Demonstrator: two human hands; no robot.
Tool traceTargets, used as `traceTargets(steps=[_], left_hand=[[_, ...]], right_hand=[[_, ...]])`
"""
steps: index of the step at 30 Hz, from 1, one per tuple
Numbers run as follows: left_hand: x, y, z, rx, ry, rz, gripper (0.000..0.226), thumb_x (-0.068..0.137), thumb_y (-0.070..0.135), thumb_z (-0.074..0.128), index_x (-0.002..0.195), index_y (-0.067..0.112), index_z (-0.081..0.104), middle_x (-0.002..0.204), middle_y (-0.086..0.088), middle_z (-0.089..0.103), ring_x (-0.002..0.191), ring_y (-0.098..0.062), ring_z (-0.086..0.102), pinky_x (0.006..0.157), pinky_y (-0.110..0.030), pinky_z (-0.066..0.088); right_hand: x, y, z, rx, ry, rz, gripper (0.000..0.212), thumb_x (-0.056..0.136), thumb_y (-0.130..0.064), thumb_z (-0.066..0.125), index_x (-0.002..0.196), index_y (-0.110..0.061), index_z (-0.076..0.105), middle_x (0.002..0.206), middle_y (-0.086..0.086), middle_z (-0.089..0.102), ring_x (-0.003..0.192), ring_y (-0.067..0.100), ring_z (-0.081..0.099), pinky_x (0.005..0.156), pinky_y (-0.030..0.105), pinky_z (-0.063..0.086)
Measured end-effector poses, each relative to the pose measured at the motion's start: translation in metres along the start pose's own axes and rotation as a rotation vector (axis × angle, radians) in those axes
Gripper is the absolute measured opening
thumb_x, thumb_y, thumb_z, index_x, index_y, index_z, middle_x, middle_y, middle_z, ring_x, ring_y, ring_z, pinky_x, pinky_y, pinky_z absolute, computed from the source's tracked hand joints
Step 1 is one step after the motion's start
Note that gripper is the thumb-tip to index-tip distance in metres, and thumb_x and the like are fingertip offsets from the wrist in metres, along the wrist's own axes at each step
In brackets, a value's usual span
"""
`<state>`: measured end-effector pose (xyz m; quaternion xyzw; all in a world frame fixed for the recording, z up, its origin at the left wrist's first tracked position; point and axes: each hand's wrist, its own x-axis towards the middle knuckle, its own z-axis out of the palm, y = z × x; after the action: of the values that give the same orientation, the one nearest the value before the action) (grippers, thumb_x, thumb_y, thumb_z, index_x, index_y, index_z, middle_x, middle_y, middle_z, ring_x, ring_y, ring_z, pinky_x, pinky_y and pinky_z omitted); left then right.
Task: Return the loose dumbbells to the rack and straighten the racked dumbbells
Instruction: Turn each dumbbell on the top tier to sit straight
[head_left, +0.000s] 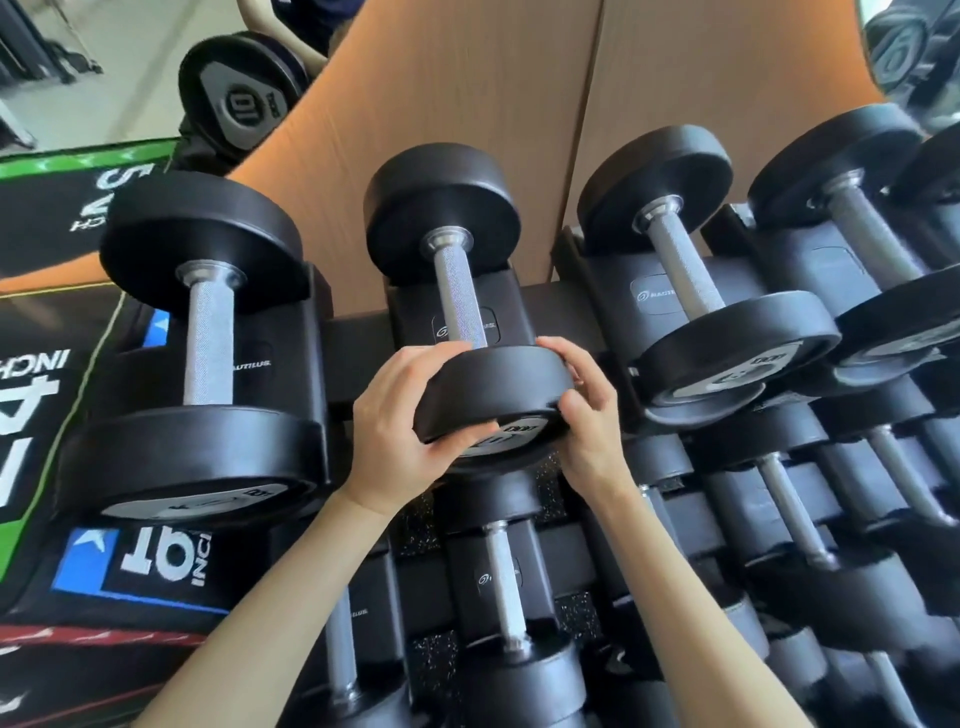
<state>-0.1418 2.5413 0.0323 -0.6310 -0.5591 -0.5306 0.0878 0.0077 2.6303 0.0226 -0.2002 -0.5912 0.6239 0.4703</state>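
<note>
While both hands clasp its near head, the middle dumbbell (460, 306) lies on the top tier of the rack (608, 296), far head towards the wooden wall panel (467, 78), near head towards the person. The left hand (400, 415) curls round the left edge of that head, thumb laid across the labelled face. The right hand (587, 415) takes the right edge, fingers hooked over the rim. Each grip is holding the same rubber head. Whether that head sits in its cradle or is raised off it, I cannot tell. A larger dumbbell (208, 332) lies in the cradle just to the left, a third dumbbell (691, 291) to the right, and lower-tier dumbbells (504, 571) below. A padded box (130, 561) marked 16 stands left of the rack.
</note>
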Motion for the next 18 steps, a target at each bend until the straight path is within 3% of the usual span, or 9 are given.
traceTargets(steps=[2, 6, 11, 13, 15, 18], left_hand=[[-0.004, -0.003, -0.001, -0.031, 0.022, -0.027, 0.056, 0.088, 0.052, 0.059, 0.116, 0.003, 0.056, 0.113, -0.001, 0.056, 0.104, -0.01, 0.054, 0.094, -0.024, 0.04], [-0.015, -0.007, 0.003, -0.109, 0.105, -0.092, 0.058, 0.09, 0.054, 0.055, 0.118, 0.003, 0.051, 0.11, -0.003, 0.054, 0.108, -0.002, 0.051, 0.093, -0.023, 0.039], [-0.026, -0.013, 0.015, -0.171, 0.257, -0.146, 0.058, 0.092, 0.055, 0.05, 0.121, 0.006, 0.049, 0.119, 0.023, 0.05, 0.108, -0.004, 0.051, 0.093, -0.025, 0.039], [-0.028, -0.015, 0.019, -0.187, 0.307, -0.16, 0.056, 0.093, 0.053, 0.048, 0.121, 0.004, 0.048, 0.124, 0.026, 0.048, 0.11, -0.003, 0.05, 0.095, -0.024, 0.038], [-0.033, -0.016, 0.023, -0.199, 0.341, -0.182, 0.048, 0.093, 0.041, 0.05, 0.12, 0.002, 0.046, 0.125, 0.029, 0.047, 0.113, 0.001, 0.049, 0.097, -0.02, 0.035], [-0.038, -0.016, 0.025, -0.212, 0.326, -0.246, 0.046, 0.079, 0.018, 0.049, 0.122, 0.005, 0.044, 0.125, 0.032, 0.046, 0.114, 0.004, 0.046, 0.099, -0.018, 0.033]], right_hand=[[0.002, -0.007, 0.004, -0.077, -0.026, -0.028, 0.035, 0.066, -0.032, 0.062, 0.101, -0.038, 0.068, 0.095, -0.015, 0.064, 0.09, 0.007, 0.055, 0.082, 0.022, 0.043], [0.005, -0.019, 0.007, -0.219, -0.097, -0.094, 0.05, 0.072, -0.059, 0.066, 0.107, -0.024, 0.065, 0.093, -0.009, 0.059, 0.088, 0.011, 0.053, 0.08, 0.024, 0.04], [0.009, -0.032, 0.01, -0.42, -0.185, -0.143, 0.046, 0.072, -0.038, 0.067, 0.112, -0.015, 0.064, 0.085, 0.009, 0.049, 0.08, 0.023, 0.048, 0.077, 0.026, 0.038], [0.01, -0.034, 0.013, -0.468, -0.196, -0.157, 0.044, 0.072, -0.037, 0.068, 0.111, -0.019, 0.064, 0.084, 0.003, 0.047, 0.08, 0.015, 0.048, 0.078, 0.021, 0.038], [0.01, -0.038, 0.016, -0.523, -0.218, -0.17, 0.042, 0.072, -0.039, 0.069, 0.11, -0.024, 0.063, 0.083, -0.008, 0.044, 0.08, 0.007, 0.047, 0.079, 0.017, 0.036], [0.011, -0.042, 0.02, -0.624, -0.249, -0.177, 0.041, 0.072, -0.045, 0.066, 0.111, -0.032, 0.062, 0.083, -0.012, 0.042, 0.082, 0.015, 0.046, 0.08, 0.021, 0.035]])
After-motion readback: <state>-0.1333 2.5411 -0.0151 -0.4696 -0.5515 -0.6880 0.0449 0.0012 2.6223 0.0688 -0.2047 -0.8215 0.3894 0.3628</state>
